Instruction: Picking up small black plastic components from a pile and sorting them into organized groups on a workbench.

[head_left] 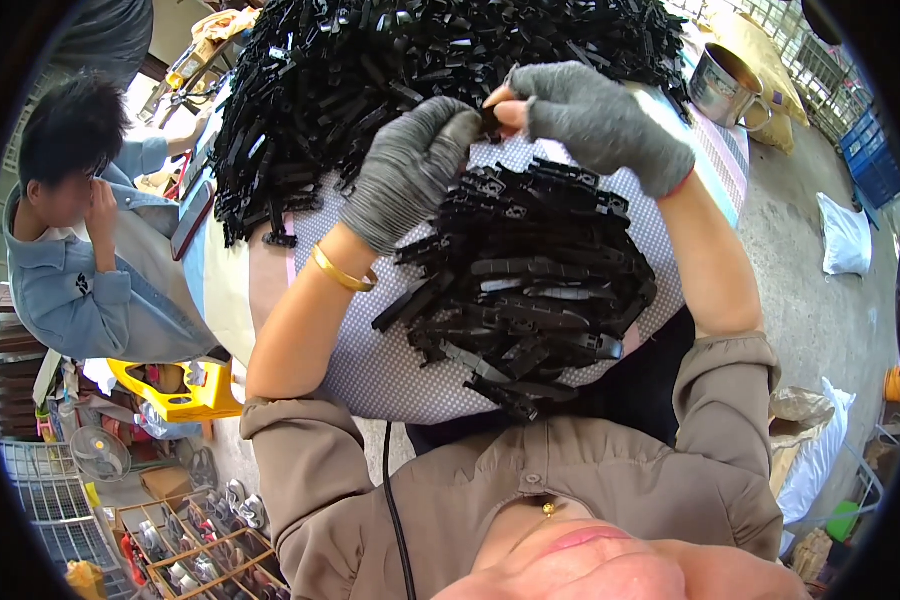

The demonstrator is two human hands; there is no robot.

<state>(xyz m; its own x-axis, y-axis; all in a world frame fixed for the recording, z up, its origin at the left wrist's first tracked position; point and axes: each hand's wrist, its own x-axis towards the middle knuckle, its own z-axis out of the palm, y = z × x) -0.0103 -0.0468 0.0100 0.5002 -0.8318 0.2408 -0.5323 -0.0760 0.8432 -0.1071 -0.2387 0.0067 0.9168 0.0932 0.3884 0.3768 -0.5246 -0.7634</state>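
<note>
My left hand point(405, 172), in a grey glove, is closed with its fingertips at a small black plastic part point(488, 121). Facing it, my right hand point(605, 125) wears a grey glove with bare fingertips showing and pinches toward the same part. Most of this part is hidden by the fingers. Just below both hands lies a smaller pile of long black plastic parts point(545, 270), many side by side. A large heap of loose black plastic parts point(370, 60) rises beyond my hands.
A patterned cloth point(360, 350) covers the table. Right of the heap stands a metal pot point(722, 88). At left sits another person point(90, 250) near a dark flat device point(192, 220) and a yellow stool point(185, 395). A white packet point(843, 235) lies on the floor at right.
</note>
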